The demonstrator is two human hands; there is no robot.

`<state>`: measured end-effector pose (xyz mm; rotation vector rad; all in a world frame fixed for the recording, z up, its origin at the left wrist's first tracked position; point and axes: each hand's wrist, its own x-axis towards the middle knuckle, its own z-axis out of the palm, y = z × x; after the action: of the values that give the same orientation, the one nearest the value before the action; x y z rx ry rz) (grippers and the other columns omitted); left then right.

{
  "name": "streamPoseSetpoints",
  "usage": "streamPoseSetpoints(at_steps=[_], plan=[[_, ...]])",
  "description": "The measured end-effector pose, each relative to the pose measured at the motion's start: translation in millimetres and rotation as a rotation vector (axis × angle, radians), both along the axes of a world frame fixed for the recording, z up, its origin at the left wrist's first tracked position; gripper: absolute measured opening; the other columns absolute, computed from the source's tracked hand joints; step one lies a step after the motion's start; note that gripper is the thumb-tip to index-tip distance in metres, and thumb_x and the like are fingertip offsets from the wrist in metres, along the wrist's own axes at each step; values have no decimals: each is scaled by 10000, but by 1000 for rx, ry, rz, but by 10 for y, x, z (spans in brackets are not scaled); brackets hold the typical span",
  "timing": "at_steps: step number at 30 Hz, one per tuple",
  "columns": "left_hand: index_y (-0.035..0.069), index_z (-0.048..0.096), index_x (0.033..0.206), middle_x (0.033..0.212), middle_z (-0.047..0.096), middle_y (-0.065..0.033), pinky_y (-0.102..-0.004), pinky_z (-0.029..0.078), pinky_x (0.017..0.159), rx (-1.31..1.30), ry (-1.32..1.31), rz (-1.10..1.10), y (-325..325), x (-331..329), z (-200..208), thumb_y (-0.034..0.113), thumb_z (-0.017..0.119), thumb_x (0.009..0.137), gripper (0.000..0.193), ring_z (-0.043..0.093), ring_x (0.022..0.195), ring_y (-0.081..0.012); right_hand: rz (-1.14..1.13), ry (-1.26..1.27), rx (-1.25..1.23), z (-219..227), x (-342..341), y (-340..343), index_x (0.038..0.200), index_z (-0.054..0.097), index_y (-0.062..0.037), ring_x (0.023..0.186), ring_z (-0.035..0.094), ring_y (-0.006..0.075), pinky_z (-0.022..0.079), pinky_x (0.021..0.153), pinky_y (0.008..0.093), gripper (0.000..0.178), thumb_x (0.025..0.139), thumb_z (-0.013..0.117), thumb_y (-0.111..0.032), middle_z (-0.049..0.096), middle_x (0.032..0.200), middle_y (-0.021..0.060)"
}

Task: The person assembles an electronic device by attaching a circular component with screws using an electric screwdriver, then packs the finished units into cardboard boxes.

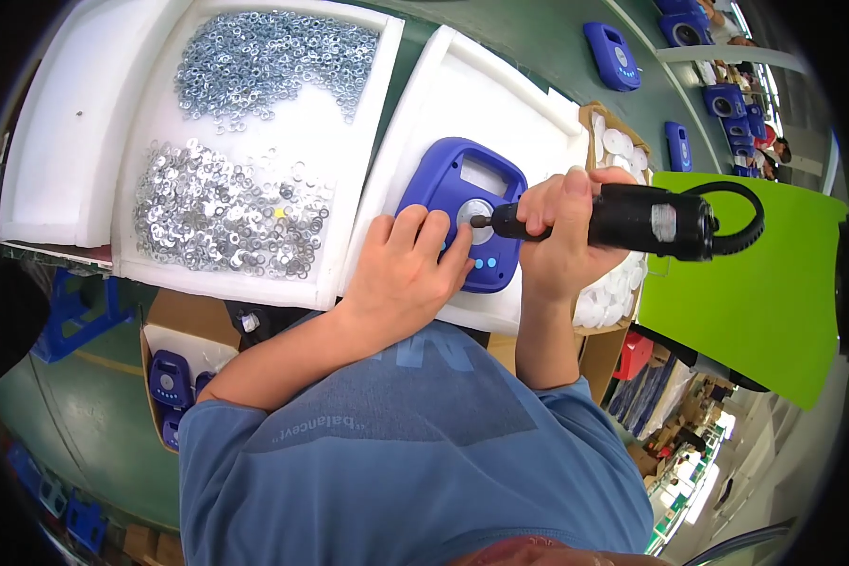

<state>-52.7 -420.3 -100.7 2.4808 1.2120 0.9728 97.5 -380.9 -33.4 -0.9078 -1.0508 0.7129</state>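
Note:
A blue plastic housing [455, 174] with a handle cutout, a grey round disc [474, 211] and light-blue dots lies in a white foam tray in front of me. My left hand [407, 269] rests on its left side, fingers bent over the surface and holding it; the thumb is mostly hidden. In my right hand [568, 231] is a black electric screwdriver [646, 219], held level with its bit pointing left. The bit's tip is at the disc, close to my left index finger. Whether a screw sits under the tip is too small to tell.
Left of the housing, a foam tray [354, 179] holds heaps of bluish metal rings [264, 61] and silver washers [222, 212]. A carton of white round pieces [618, 146] stands to the right, beside a bright green sheet [745, 274]. More blue housings [613, 57] lie farther off.

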Motion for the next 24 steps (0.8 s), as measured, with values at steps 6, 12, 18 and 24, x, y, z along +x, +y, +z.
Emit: streamPoseSetpoints(at_steps=[6,12,18,24], plan=[[95,724,1159,1028,523,-71,-402,414,779,11,6,-2,4,1,0,241,820,801,399,528,1002,-274,-27,-181,-35,-21,-24,-43,1211,474,-42,510,491,109,462,507,311,231,1021,595,10,543,717,51],[95,714,1181,1027,525,-73,-404,413,779,20,25,-10,4,29,26,234,813,809,409,528,999,-272,79,-238,22,-30,113,-30,1423,413,-8,539,511,118,473,536,303,468,1008,629,-18,560,734,46],[88,716,1197,1049,542,-78,-412,428,805,3,31,-5,-22,14,51,240,837,786,455,535,1009,-280,63,-22,137,392,411,-70,1447,415,-1,620,538,146,485,596,346,502,1044,659,-174,545,758,39],[61,712,1198,1172,587,-101,-432,463,876,-104,12,-231,53,-257,229,220,869,719,528,556,1121,-309,-302,-106,-513,-38,1441,440,1123,531,53,733,727,265,627,657,381,316,973,743,-127,659,942,164]])
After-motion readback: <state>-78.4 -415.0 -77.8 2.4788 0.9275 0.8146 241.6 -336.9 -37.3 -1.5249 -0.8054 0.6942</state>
